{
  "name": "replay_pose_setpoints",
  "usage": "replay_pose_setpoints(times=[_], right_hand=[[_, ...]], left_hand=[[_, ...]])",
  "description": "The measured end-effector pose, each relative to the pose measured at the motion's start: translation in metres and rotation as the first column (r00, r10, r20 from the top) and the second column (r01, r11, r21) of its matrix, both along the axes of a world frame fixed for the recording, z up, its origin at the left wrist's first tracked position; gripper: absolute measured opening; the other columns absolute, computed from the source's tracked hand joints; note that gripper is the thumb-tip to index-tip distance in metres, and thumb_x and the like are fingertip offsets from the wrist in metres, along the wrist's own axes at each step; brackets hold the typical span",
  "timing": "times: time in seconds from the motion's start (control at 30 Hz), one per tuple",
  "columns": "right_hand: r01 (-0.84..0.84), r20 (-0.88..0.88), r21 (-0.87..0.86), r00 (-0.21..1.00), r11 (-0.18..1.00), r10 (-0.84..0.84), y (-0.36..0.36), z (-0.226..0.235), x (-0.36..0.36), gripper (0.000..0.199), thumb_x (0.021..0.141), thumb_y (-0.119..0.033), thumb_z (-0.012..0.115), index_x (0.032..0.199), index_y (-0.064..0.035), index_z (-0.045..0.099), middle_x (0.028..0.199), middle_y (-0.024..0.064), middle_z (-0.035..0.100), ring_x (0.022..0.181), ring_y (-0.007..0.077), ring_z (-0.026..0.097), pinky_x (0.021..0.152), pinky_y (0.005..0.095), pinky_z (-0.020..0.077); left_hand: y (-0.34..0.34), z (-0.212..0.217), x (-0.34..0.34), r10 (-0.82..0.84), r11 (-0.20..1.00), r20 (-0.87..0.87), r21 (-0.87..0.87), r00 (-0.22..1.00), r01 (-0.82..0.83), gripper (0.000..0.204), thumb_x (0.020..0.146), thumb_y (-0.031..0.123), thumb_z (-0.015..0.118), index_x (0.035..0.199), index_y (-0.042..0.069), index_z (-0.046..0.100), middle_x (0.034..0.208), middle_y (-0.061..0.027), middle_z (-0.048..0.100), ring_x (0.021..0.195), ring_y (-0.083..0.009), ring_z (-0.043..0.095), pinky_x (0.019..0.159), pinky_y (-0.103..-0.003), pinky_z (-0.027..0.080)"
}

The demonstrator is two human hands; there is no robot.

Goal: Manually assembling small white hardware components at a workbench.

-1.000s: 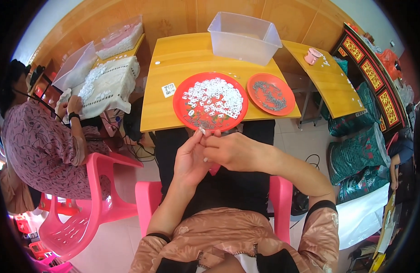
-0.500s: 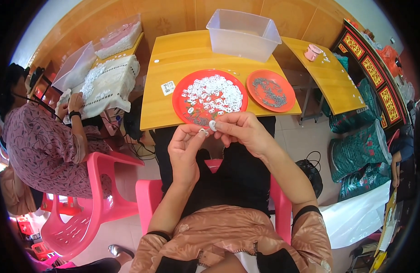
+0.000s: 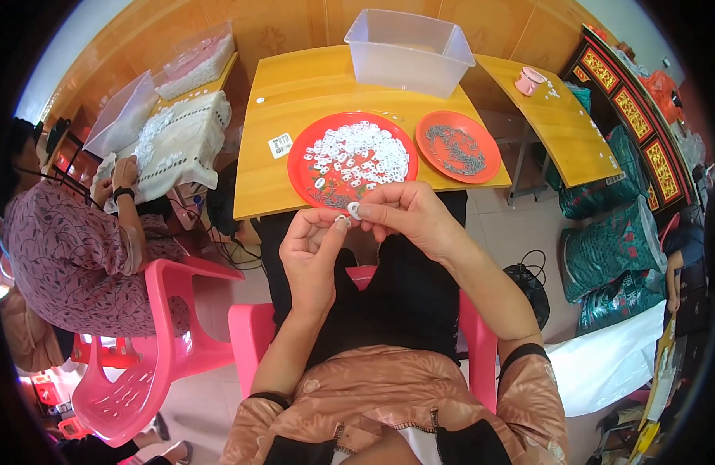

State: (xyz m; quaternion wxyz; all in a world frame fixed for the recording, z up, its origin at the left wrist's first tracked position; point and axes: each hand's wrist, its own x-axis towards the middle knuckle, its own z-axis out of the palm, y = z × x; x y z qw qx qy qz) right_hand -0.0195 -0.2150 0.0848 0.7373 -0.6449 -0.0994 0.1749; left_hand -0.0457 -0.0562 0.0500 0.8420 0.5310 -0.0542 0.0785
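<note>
Between both sets of fingertips, just below the near rim of the big round red plastic plate (image 3: pixel 299 167): small white ring-shaped plastic piece (image 3: pixel 354 209), pinched by right hand (image 3: pixel 408 217) between thumb and forefinger, fingers pressed together on it. Left hand (image 3: pixel 311 256) raised beside it, thumb and forefinger closed on a second tiny white piece (image 3: pixel 342 220), touching or almost touching the ring; exact contact too small to tell. Both hands held over the lap, above the pink plastic chair (image 3: pixel 245 341). Heap of similar white pieces on the big red plate, with a smaller red plate of dark metal bits (image 3: pixel 458 147) just right of it on the yellow wooden table (image 3: pixel 295 93). Clear plastic tub (image 3: pixel 408 50) at the far edge. Compared with half a second ago, hands much the same height, closer together at the fingertips, ring now showing plainly between them.
</note>
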Motion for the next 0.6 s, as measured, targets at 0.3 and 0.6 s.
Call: replay_pose_setpoints(times=[0.3,0.6], right_hand=[[0.043,0.180,-0.230,0.984,0.972,-0.001,0.000,0.018,-0.006,0.014,0.085,-0.014,0.061,0.087,-0.0002,0.064,0.070,-0.0003,0.059,0.058,0.0033,0.051,0.052,0.0170,0.0407],[-0.023,0.166,-0.232,0.984,0.972,0.063,-0.007,0.025,-0.012,0.012,0.083,-0.010,0.063,0.088,0.0011,0.064,0.070,0.0007,0.060,0.056,0.0044,0.052,0.049,0.0169,0.0412]], left_hand=[[0.001,0.003,-0.002,-0.013,0.998,0.031,0.066,0.999,0.011,0.009,0.083,-0.005,0.059,0.092,-0.003,0.056,0.087,-0.0084,0.064,0.080,-0.0104,0.062,0.072,-0.020,0.047],[-0.002,0.002,-0.007,-0.042,0.999,0.140,0.025,0.989,0.039,0.009,0.082,-0.006,0.059,0.091,-0.004,0.056,0.090,-0.0102,0.064,0.082,-0.0122,0.062,0.075,-0.021,0.048]])
